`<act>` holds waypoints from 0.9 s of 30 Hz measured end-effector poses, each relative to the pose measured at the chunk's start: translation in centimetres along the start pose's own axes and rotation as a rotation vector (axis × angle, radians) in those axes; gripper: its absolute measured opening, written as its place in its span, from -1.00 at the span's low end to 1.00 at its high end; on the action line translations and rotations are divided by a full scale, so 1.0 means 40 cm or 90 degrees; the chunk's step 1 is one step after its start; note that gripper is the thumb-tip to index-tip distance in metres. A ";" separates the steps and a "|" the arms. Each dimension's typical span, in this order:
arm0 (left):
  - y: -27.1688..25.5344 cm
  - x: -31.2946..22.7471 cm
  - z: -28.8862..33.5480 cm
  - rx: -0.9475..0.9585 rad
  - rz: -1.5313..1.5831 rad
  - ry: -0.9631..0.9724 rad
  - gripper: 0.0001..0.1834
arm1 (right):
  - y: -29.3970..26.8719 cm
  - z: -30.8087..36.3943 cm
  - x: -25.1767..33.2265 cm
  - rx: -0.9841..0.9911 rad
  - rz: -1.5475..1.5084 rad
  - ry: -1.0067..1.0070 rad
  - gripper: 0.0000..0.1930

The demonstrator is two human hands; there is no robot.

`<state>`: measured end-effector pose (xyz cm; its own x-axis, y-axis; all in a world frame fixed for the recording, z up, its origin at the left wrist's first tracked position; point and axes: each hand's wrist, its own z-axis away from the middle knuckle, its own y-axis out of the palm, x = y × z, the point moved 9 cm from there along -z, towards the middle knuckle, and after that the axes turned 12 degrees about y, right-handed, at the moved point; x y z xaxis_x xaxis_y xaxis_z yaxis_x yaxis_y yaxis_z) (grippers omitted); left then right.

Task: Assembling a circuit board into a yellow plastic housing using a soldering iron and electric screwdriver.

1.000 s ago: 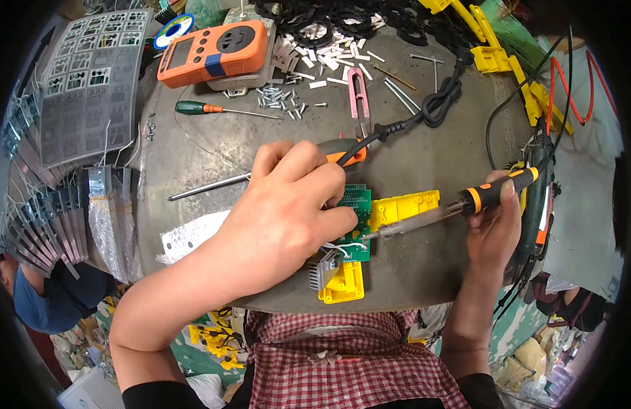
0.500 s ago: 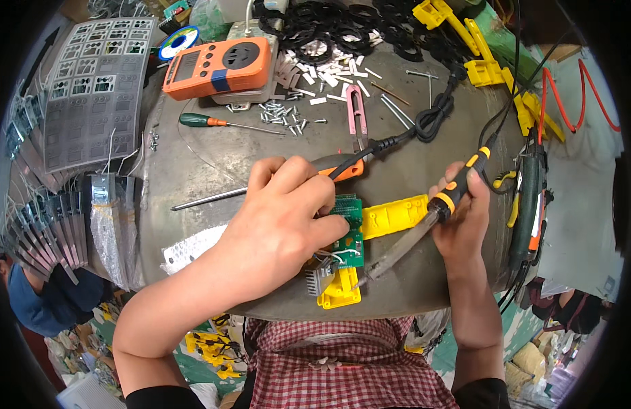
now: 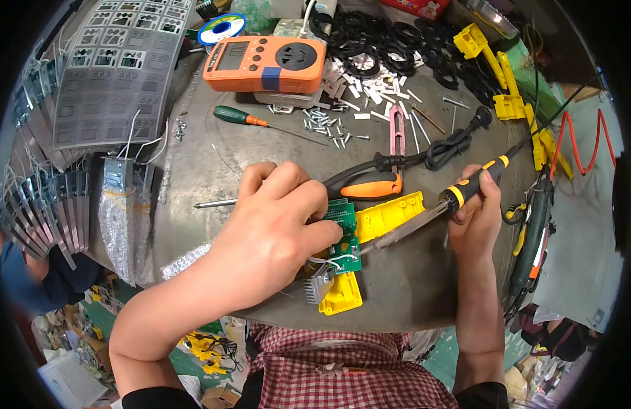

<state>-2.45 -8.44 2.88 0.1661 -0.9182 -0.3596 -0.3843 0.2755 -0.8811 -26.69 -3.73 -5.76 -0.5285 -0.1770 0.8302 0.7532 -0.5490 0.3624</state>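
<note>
Soldering iron (image 3: 458, 194), 1, black and yellow handle, enclosed by the fingers and thumb of the right hand (image 3: 475, 217); tip directed left, close to the right edge of the circuit board (image 3: 347, 264), contact uncertain.

Circuit board, 1, green, near-centre of the worktop (image 3: 411, 279), overlapping a yellow plastic shell (image 3: 390, 215) that shows on its far right and near sides; 1 piece or 2, cannot tell.

Left hand (image 3: 278, 221), fingers bent, thumb and forefinger at the board's left part; whatever may be pinched there is hidden.

White wires (image 3: 337, 259), running onto the board's near part; finned heat sink (image 3: 317, 290), grey, just beside, near left.

Condition, as judged: wires laid to the board, joints not verifiable; shell open, board uncovered, closing not yet done.

Surroundings, far side: orange meter (image 3: 264, 65), 1; green-handled screwdriver (image 3: 240, 116), 1; loose screws (image 3: 322, 123), many, uncounted; black cord (image 3: 448, 151), knotted, far right of the board.
</note>
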 end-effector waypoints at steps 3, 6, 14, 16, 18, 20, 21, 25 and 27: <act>-0.002 0.002 0.001 -0.009 -0.004 0.003 -0.67 | -0.007 0.008 0.010 0.007 0.015 -0.026 -0.73; -0.009 0.004 -0.002 0.000 0.000 -0.011 -0.66 | 0.003 0.014 0.007 -0.001 0.046 -0.024 -0.73; -0.035 0.027 0.015 0.025 0.232 -0.058 -0.78 | 0.001 0.020 -0.004 -0.019 0.103 -0.012 -0.72; -0.045 0.046 0.018 0.005 0.338 -0.107 -0.81 | -0.003 0.024 -0.004 -0.021 0.110 -0.015 -0.72; -0.036 0.073 0.038 -0.066 0.512 -0.185 -0.84 | -0.003 0.028 -0.001 -0.023 0.117 -0.017 -0.71; -0.033 0.080 0.038 -0.084 0.554 -0.190 -0.82 | -0.005 0.030 -0.003 -0.041 0.114 -0.005 -0.72; -0.036 0.086 0.038 -0.108 0.597 -0.198 -0.78 | -0.005 0.030 -0.003 -0.041 0.111 -0.005 -0.72; -0.049 0.062 0.013 -0.091 0.486 -0.137 -0.47 | -0.003 0.031 -0.003 -0.019 0.102 -0.013 -0.74; -0.035 0.040 0.000 -0.108 0.477 -0.070 -0.30 | -0.009 0.030 -0.007 -0.021 0.088 -0.009 -0.74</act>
<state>-1.66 -10.29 3.54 -0.1077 -0.4681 -0.8771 -0.5619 0.7564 -0.3348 -26.36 -2.50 -5.63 -0.4151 -0.2415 0.8771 0.8049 -0.5468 0.2303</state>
